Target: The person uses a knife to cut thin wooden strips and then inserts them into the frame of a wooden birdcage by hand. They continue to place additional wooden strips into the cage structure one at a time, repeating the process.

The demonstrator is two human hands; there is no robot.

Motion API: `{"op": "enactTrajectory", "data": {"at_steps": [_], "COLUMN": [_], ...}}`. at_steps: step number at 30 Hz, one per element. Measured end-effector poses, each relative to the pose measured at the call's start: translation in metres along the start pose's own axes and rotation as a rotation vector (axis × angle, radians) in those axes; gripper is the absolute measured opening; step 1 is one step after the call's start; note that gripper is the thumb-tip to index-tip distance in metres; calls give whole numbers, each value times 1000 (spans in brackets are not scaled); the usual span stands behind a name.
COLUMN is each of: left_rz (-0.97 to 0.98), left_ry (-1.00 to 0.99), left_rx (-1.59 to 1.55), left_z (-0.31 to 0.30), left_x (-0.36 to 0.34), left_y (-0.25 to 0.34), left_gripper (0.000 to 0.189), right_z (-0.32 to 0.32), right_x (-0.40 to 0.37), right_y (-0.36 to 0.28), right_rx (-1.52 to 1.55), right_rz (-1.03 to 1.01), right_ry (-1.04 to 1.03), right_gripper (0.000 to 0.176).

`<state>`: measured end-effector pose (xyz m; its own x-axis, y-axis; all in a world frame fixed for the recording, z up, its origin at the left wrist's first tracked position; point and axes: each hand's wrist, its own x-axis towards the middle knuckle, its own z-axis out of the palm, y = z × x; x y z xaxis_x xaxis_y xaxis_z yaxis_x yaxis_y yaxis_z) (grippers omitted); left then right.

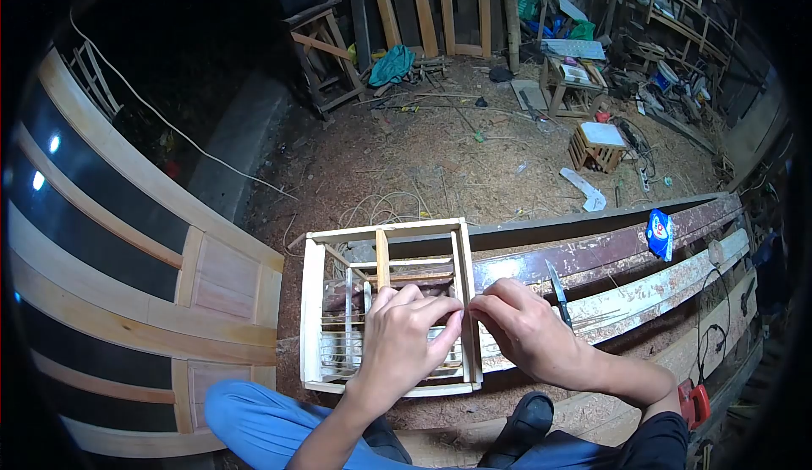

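Observation:
A small wooden frame box (312, 318) with thin sticks across its lower left part rests on the planks before me. My left hand (406, 326) reaches over it, thumb and forefinger pinched near the right-hand rail. Close beside it, my right hand (524, 330) is pinched too, its fingertips almost meeting the left ones at that rail. Whatever lies between the fingertips is too small to make out. A knife (558, 292) with a dark handle lies on the planks just beyond my right hand.
A blue packet (660, 235) lies on the maroon plank (592, 250). Panelled wooden doors (224, 282) stand at the left. A red tool (695, 404) is by my right elbow. Farther off are a slatted crate (584, 148), a small table (568, 81) and shavings on the ground.

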<state>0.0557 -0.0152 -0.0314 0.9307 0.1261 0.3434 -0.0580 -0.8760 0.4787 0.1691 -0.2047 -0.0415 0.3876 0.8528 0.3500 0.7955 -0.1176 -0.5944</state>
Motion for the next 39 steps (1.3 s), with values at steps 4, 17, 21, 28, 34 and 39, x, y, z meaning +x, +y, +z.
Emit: {"op": "enactTrajectory", "data": {"at_steps": [4,17,21,28,34,39], "left_rz": [-6,-36,43,4,-10,50], "left_ry": [7,-17,-24,-4,-3,-30], "left_rx": [7,47,15,-77,-80,-80], "left_z": [-1,-5,0,-3,-3,-5], "left_x": [0,-1,-3,-5,-6,-5], "left_y": [1,5,-5,-1,-2,-4], "left_gripper": [12,12,15,11,12,12], "right_z": [0,4,-4,-17,-23,-15], "right_x": [-3,-11,-8,11,16,22], "right_y": [-3,-26,-22,8,17,33], "right_rx": [-23,139,28,-146,-83,-91], "right_rz": [6,33,19,-68,-52,-218], "right_ry": [-21,6,12,17,-49,23], "right_gripper": [29,78,72,34,13,12]}}
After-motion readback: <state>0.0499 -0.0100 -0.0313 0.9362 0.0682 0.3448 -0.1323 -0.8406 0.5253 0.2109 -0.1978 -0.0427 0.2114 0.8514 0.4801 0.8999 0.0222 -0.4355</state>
